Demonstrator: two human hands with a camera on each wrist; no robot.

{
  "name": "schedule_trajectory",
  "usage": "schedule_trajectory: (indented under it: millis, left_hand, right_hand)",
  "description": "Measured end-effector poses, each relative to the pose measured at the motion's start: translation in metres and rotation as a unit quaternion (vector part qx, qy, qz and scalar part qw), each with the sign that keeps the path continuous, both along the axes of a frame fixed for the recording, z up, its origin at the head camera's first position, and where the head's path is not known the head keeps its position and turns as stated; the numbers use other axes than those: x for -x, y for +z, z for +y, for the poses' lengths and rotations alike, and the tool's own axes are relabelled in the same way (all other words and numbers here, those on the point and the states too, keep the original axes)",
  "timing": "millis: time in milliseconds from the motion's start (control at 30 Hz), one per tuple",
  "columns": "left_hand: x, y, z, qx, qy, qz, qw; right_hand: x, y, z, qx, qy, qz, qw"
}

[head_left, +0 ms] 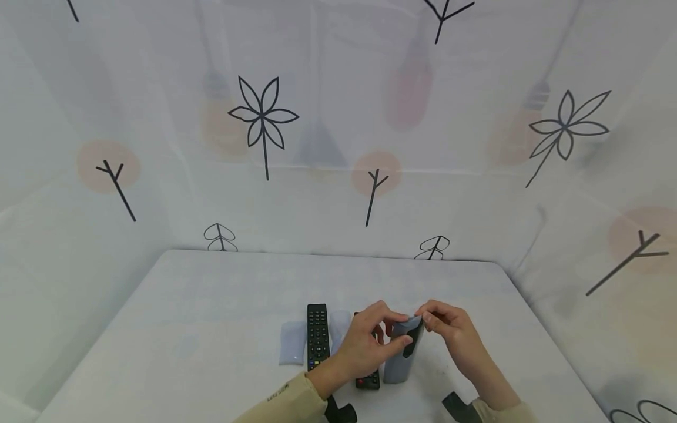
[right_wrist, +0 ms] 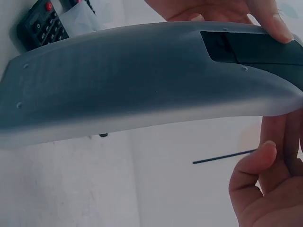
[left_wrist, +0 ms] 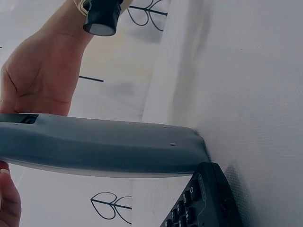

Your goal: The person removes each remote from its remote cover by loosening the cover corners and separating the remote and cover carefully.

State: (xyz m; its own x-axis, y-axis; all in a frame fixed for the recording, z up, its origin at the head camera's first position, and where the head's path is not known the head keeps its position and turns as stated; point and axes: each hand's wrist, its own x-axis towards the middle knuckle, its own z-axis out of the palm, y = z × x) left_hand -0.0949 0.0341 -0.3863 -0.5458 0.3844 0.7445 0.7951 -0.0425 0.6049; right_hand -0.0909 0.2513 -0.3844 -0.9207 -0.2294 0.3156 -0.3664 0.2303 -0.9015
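A long grey-blue remote control (head_left: 398, 365) stands upright on the table, its rounded back turned to the head camera. A dark recessed panel (right_wrist: 255, 47) shows near its upper end. My left hand (head_left: 362, 346) holds that upper end, with the thumb on the dark panel and a forefinger at the top edge. With curled fingers, my right hand (head_left: 457, 338) holds the top right corner. In the right wrist view, the right thumb (right_wrist: 267, 153) sits apart from the casing. The front of the remote is hidden.
A black remote (head_left: 317, 332) lies left of my left hand, beside a pale translucent packet (head_left: 292, 343). Another packet (head_left: 339, 323) is partly behind the hand. A second black remote (head_left: 368, 382) lies beneath the left hand. Patterned white cloth (head_left: 317, 205) rises behind the table (head_left: 211, 329).
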Motion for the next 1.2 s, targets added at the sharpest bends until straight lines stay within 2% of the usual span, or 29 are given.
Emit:
schedule_trajectory:
  millis: [100, 233, 367, 600, 833, 1033, 1133, 1200]
  left_hand:
    - [0.0, 0.0, 0.0, -0.001, 0.0, 0.003, 1.0]
    - [0.0, -0.001, 0.0, -0.002, 0.001, 0.001, 1.0]
    - [-0.001, -0.001, 0.0, 0.001, -0.001, -0.006, 1.0]
    - [-0.001, -0.001, 0.0, 0.004, -0.005, -0.017, 0.9998]
    - [0.0, -0.001, -0.001, 0.001, 0.001, -0.007, 1.0]
    - [0.009, -0.022, 0.004, 0.004, -0.006, -0.008, 0.9999]
    - [0.013, -0.031, 0.006, 0.004, -0.007, -0.007, 0.9999]
    - [0.014, -0.034, 0.006, 0.005, -0.01, -0.007, 0.9999]
  right_hand:
    - [0.002, -0.002, 0.002, 0.035, 0.038, -0.027, 0.998]
    - [0.005, -0.002, 0.003, 0.078, 0.096, -0.051, 0.991]
    - [0.007, -0.002, 0.003, 0.091, 0.129, -0.074, 0.985]
    - [0.011, -0.002, 0.005, 0.079, 0.15, -0.074, 0.983]
    - [0.013, 0.001, 0.003, 0.069, 0.149, -0.08, 0.983]
    - [0.012, -0.001, 0.005, 0.094, 0.183, -0.1, 0.973]
    - [0.011, -0.003, 0.006, 0.094, 0.18, -0.077, 0.976]
    - [0.009, -0.003, 0.007, 0.093, 0.16, -0.058, 0.981]
